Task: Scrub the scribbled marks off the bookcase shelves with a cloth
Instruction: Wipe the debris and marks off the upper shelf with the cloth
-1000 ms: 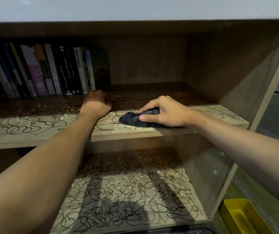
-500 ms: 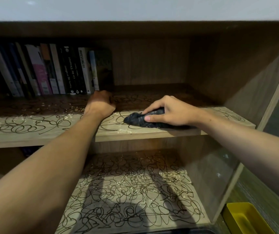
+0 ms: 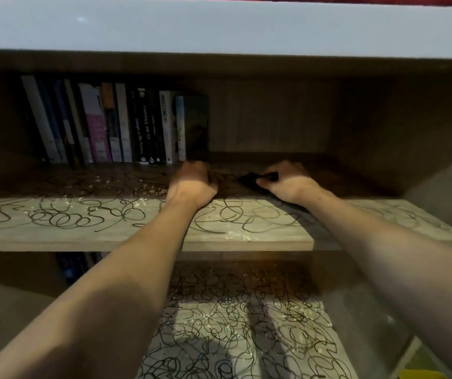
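Note:
The upper shelf [image 3: 88, 237] of the wooden bookcase is covered in black scribbled loops and pale crumbs. My right hand [image 3: 287, 183] presses a dark cloth [image 3: 249, 179] onto the shadowed back part of that shelf, fingers closed over it. Just left of it, my left hand [image 3: 193, 184] rests as a fist on the shelf, in front of the last book. The lower shelf [image 3: 246, 332] beneath my arms carries a dense tangle of scribbles.
A row of upright books [image 3: 115, 127] fills the back left of the upper shelf. The bookcase's right side panel [image 3: 410, 138] closes the compartment. A white top board [image 3: 219, 26] runs above. A yellow bin corner [image 3: 421, 374] shows at the bottom right.
My right hand has pushed the cloth from the shelf's front edge toward the back. The view has tilted upward and moved closer. My left fist stays where it was.

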